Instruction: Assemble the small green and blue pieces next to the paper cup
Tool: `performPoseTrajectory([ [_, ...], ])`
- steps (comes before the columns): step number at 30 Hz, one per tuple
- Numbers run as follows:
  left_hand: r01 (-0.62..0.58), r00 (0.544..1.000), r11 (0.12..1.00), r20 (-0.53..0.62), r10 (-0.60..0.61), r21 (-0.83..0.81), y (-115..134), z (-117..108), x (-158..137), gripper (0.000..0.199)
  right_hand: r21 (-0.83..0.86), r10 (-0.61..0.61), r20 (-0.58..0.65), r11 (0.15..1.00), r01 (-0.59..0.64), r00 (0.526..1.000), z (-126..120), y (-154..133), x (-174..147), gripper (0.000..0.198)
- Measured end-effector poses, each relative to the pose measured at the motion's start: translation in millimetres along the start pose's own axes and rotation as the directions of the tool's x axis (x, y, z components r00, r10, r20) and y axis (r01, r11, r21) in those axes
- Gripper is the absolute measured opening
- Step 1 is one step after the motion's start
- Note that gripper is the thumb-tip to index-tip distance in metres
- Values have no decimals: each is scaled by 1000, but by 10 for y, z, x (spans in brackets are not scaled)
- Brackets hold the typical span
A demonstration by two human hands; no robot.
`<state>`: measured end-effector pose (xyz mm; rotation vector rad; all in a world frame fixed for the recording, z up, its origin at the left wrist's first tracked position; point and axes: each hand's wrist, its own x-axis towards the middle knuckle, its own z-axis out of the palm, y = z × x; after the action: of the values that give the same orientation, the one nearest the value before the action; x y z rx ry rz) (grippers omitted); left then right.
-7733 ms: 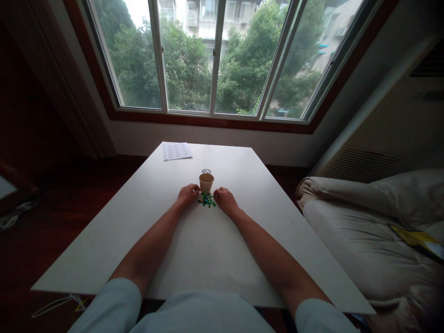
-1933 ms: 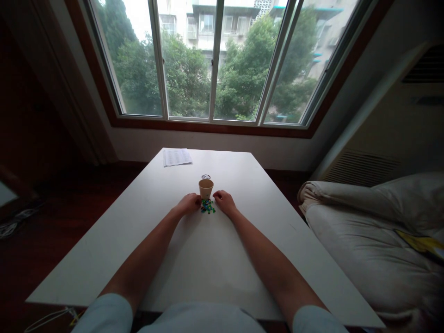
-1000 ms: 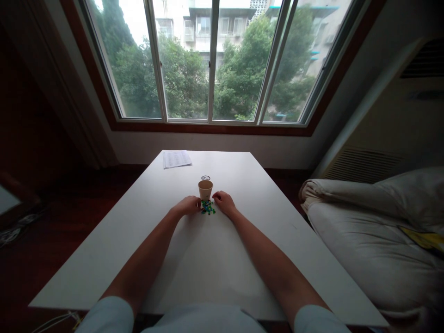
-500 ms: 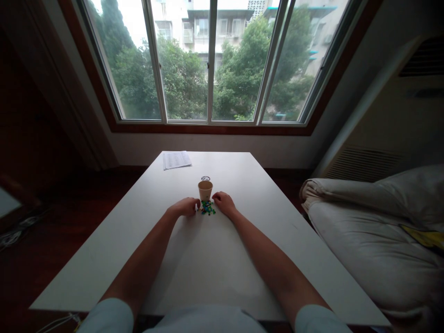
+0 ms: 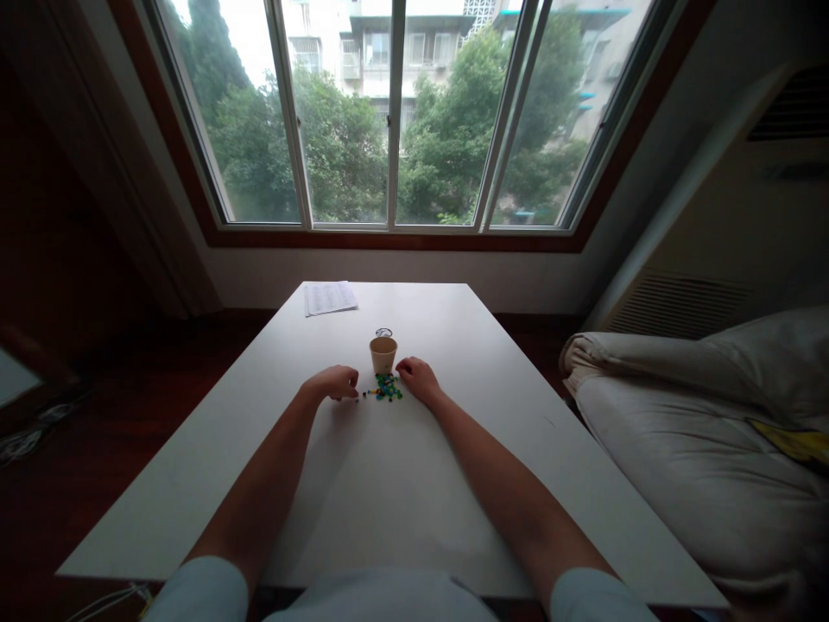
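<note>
A tan paper cup (image 5: pixel 383 358) stands upright near the table's middle. Just in front of it lies a small heap of bead-like pieces (image 5: pixel 389 389), mostly green and blue with some yellow and dark ones. A few dark pieces (image 5: pixel 364 395) lie apart to the left of the heap. My left hand (image 5: pixel 332 382) is left of them, fingers bent down close to the tabletop by the leftmost piece; what the fingertips hold, if anything, is too small to name. To the right of cup and heap, my right hand (image 5: pixel 419 380) rests on the table with curled fingers, their inside hidden.
Behind the cup lies a thin dark loop (image 5: pixel 384 333). Papers (image 5: pixel 331 298) lie at the far left corner of the white table (image 5: pixel 401 501). A grey padded seat (image 5: pixel 680 449) stands to the right. Beyond the table is a window (image 5: pixel 389 130).
My left hand has drawn back to the left, away from the heap. Small dark pieces now show on the table beside its fingertips. My right hand and the cup stay put.
</note>
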<state>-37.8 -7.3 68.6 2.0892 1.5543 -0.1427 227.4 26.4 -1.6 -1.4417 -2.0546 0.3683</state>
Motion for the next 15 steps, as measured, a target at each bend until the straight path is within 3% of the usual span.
performPoseTrajectory([
  [3, 92, 982, 980, 181, -60, -174, -56, 12, -19, 18, -1, 0, 0, 1000, 0, 1000, -4, 3, -7, 19],
  [7, 104, 969, 961, 245, -39, -257, -27, 79, 11, 21, -1, 0, -2, 1000, 0, 1000, -25, -2, -21, 19],
  [10, 17, 983, 968, 179, 29, -249, 39, 111, 43, 23, 2, 0, -1, 1000, 0, 1000, -39, -7, -22, 19],
  [15, -154, 986, 983, -76, 147, -96, 82, 89, 67, 19, 9, 7, -5, 1000, -7, 1000, -49, -24, -18, 19],
])
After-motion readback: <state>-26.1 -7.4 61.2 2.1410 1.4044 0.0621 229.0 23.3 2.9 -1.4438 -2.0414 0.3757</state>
